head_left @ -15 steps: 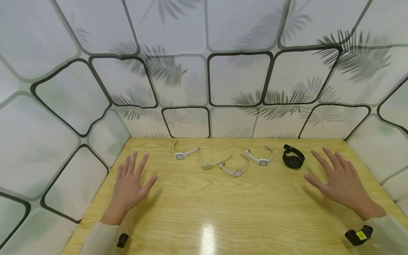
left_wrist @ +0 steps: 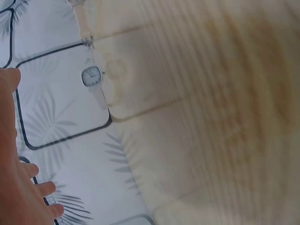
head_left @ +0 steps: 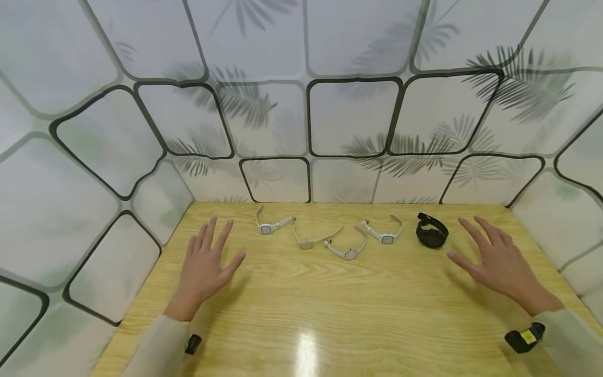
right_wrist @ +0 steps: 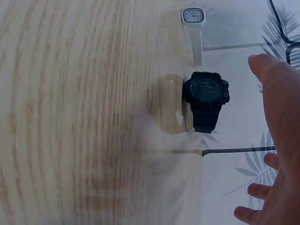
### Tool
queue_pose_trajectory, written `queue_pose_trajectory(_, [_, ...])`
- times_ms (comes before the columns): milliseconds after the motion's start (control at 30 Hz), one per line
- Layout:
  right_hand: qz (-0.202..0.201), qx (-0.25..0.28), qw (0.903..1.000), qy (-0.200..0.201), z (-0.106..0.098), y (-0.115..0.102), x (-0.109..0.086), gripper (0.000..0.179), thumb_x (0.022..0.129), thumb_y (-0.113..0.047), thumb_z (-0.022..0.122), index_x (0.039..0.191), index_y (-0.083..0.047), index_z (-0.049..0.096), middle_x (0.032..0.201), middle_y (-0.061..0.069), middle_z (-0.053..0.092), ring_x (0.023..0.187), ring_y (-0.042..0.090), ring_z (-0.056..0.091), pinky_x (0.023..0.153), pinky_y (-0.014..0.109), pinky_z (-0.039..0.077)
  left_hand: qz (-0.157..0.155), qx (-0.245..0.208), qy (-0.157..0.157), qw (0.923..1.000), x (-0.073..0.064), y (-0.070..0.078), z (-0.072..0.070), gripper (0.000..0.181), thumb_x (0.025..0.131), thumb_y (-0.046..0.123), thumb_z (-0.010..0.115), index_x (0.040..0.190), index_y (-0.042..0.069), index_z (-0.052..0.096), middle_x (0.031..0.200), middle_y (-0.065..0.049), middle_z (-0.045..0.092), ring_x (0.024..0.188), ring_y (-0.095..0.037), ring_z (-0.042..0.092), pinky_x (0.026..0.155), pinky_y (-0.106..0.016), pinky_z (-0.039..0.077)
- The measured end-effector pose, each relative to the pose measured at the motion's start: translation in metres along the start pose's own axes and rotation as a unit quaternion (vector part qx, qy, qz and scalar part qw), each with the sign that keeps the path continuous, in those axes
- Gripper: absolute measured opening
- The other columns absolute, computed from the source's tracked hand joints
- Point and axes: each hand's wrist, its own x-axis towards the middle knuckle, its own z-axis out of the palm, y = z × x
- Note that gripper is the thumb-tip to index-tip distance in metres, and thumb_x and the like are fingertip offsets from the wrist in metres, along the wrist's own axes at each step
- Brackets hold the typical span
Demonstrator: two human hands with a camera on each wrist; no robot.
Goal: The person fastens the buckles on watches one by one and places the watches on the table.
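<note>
My left hand [head_left: 205, 272] is held over the left side of the wooden table, fingers spread and holding nothing. Nearest to it lies a white wristwatch [head_left: 266, 229] with a square dial, which also shows in the left wrist view. On the right, my right hand [head_left: 499, 262] has its fingers spread and holds nothing. Just left of its fingertips sits a black sports watch [head_left: 431, 238], its strap looped; the right wrist view shows its round digital face [right_wrist: 206, 89]. Between the hands lie a cream watch [head_left: 306, 244], a white round-dial watch [head_left: 350, 255] and a white square-dial watch [head_left: 387, 239].
The watches lie in a loose row near the back of the light wooden table [head_left: 282, 309]. Patterned fabric walls [head_left: 353, 115] with leaf prints rise behind and at both sides. A small black device [head_left: 525, 337] is worn at the right wrist, another [head_left: 193, 344] at the left.
My left hand has moved a little to the right and slightly forward. The right hand has shifted slightly left. The watches lie as before.
</note>
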Motion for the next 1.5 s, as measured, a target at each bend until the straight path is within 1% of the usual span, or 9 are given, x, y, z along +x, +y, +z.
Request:
queue_pose_trajectory(267, [-0.008,0.068,0.9976,-0.004,0.002,0.004,0.01,0.089,0.095,-0.04,0.073,0.165,-0.016,0.023,0.16,0.036,0.022,0.136,0.061,0.029,0.103,0.078,0.019,0.022,-0.012,-0.009,0.9997,0.026,0.032,0.017,0.082,0.097,0.054,0.063,0.163,0.021,0.03,0.166,-0.026,0.02,0.139,-0.054,0.038,0.109,-0.071,0.032])
queue_pose_trajectory(500, [0.002,0.127,0.9919,-0.009,0.003,0.005,0.017,0.084,0.097,-0.031,0.072,0.164,-0.013,0.025,0.158,0.039,0.02,0.129,0.071,0.027,0.098,0.085,0.017,0.058,-0.04,-0.024,0.9972,0.059,0.083,0.036,0.082,0.099,0.058,0.059,0.165,0.027,0.023,0.169,-0.02,0.017,0.133,-0.051,0.047,0.103,-0.068,0.042])
queue_pose_trajectory(700, [0.02,0.14,0.9893,-0.038,0.004,0.006,0.026,0.083,0.1,-0.033,0.069,0.165,-0.014,0.021,0.158,0.039,0.019,0.121,0.064,0.043,0.089,0.079,0.034,0.077,-0.076,-0.03,0.9937,0.085,0.127,0.053,0.084,0.098,0.062,0.057,0.166,0.029,0.02,0.169,-0.019,0.017,0.124,-0.048,0.055,0.09,-0.065,0.051])
queue_pose_trajectory(900, [0.033,0.137,0.9878,-0.067,0.008,0.009,0.034,0.082,0.103,-0.038,0.063,0.166,-0.017,0.016,0.154,0.041,0.026,0.104,0.057,0.061,0.079,0.072,0.048,0.083,-0.124,-0.06,0.987,0.105,0.173,0.072,0.084,0.099,0.063,0.056,0.166,0.031,0.018,0.168,-0.019,0.02,0.123,-0.05,0.058,0.09,-0.061,0.054])
queue_pose_trajectory(1000, [0.039,0.138,0.9867,-0.077,0.01,0.011,0.038,0.08,0.105,-0.04,0.06,0.166,-0.015,0.015,0.151,0.043,0.028,0.098,0.054,0.066,0.08,0.07,0.05,0.085,-0.156,-0.081,0.9806,0.115,0.199,0.082,0.086,0.099,0.064,0.056,0.166,0.032,0.014,0.168,-0.019,0.022,0.111,-0.042,0.066,0.07,-0.046,0.059])
queue_pose_trajectory(1133, [0.048,0.138,0.9857,-0.083,0.012,0.014,0.039,0.078,0.107,-0.041,0.056,0.166,-0.011,0.015,0.148,0.044,0.033,0.095,0.053,0.068,0.078,0.068,0.053,0.077,-0.202,-0.118,0.9691,0.127,0.234,0.095,0.087,0.098,0.067,0.053,0.166,0.035,0.01,0.168,-0.015,0.022,0.104,-0.033,0.069,0.052,-0.03,0.049])
queue_pose_trajectory(1200, [0.051,0.14,0.9856,-0.081,0.013,0.015,0.039,0.077,0.107,-0.041,0.055,0.165,-0.01,0.016,0.147,0.043,0.037,0.094,0.053,0.068,0.076,0.066,0.054,0.07,-0.225,-0.135,0.9623,0.131,0.25,0.101,0.087,0.098,0.067,0.053,0.166,0.037,0.009,0.168,-0.013,0.022,0.108,-0.03,0.069,0.056,-0.03,0.051])
queue_pose_trajectory(1333, [0.057,0.149,0.9842,-0.077,0.017,0.015,0.04,0.074,0.108,-0.04,0.053,0.164,-0.008,0.019,0.145,0.042,0.042,0.096,0.054,0.067,0.071,0.061,0.057,0.057,-0.284,-0.15,0.9454,0.136,0.276,0.11,0.086,0.098,0.065,0.055,0.166,0.036,0.01,0.166,-0.007,0.028,0.125,-0.027,0.061,0.083,-0.041,0.058])
queue_pose_trajectory(1500, [0.077,0.17,0.9792,-0.08,0.019,0.012,0.042,0.072,0.108,-0.04,0.052,0.162,-0.003,0.022,0.144,0.041,0.044,0.09,0.045,0.071,0.062,0.044,0.059,0.039,-0.357,-0.152,0.9209,0.146,0.299,0.119,0.082,0.1,0.06,0.055,0.166,0.028,0.017,0.165,0.001,0.033,0.144,-0.021,0.043,0.11,-0.044,0.046])
